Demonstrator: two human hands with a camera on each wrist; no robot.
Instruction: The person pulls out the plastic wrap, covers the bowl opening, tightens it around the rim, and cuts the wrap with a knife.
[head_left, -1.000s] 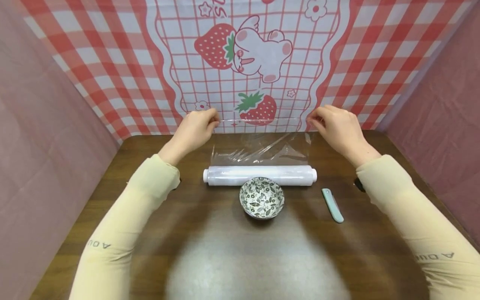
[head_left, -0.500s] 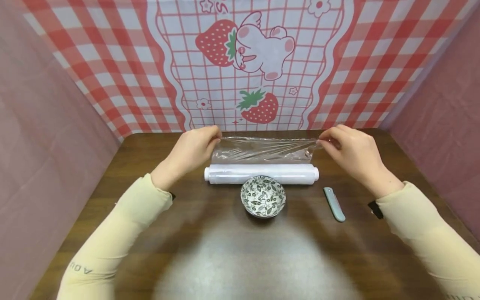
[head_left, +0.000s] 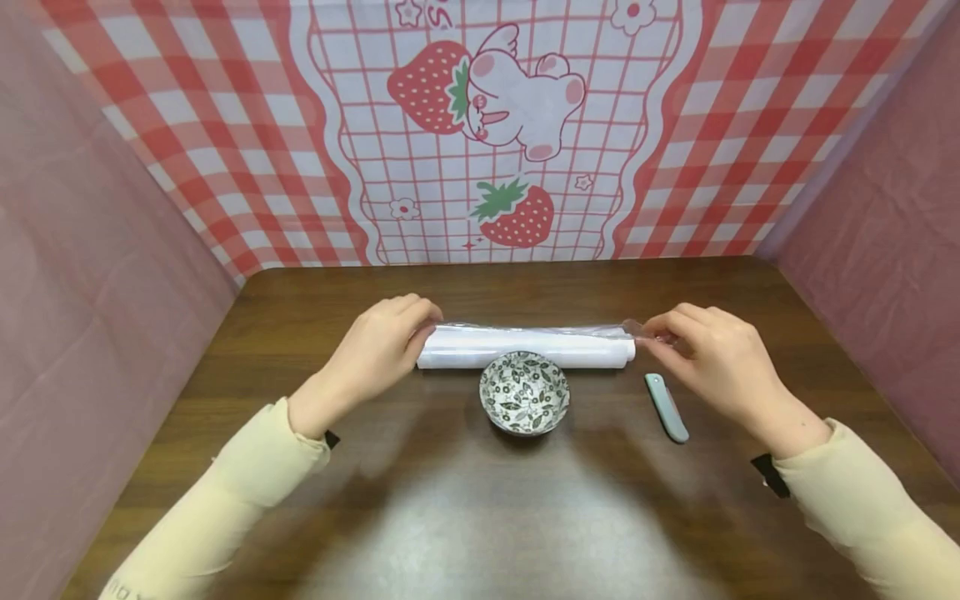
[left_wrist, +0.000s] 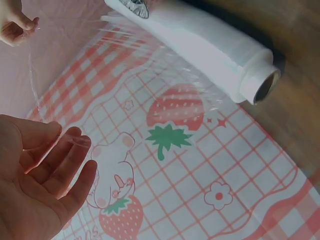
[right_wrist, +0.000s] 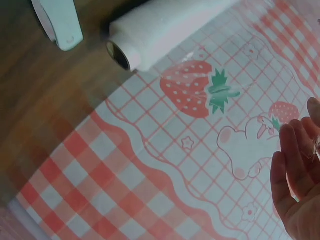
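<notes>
A roll of cling film (head_left: pixel 465 350) lies crosswise on the table, a white core showing at its right end. My left hand (head_left: pixel 386 346) pinches one corner of the loose clear film (head_left: pixel 540 331), and my right hand (head_left: pixel 712 358) pinches the other. The film's edge is stretched between them, just over the roll in the head view. In the left wrist view, thumb and fingertips meet on the film while the outer fingers spread. Directly in front of the roll stands a small bowl (head_left: pixel 525 396) with a dark leaf pattern, overlapping it in this view.
A pale green folding knife (head_left: pixel 666 408) lies right of the bowl, below my right hand. The brown wooden table (head_left: pixel 480 517) ends at a red-and-white strawberry cloth (head_left: pixel 517 100) at the back. Pink cloth (head_left: pixel 97 208) hangs on both sides.
Both hands have come down and back toward me, bringing the film's edge from high behind the roll to just over it. They have also spread slightly apart. Bowl, roll and knife stay put.
</notes>
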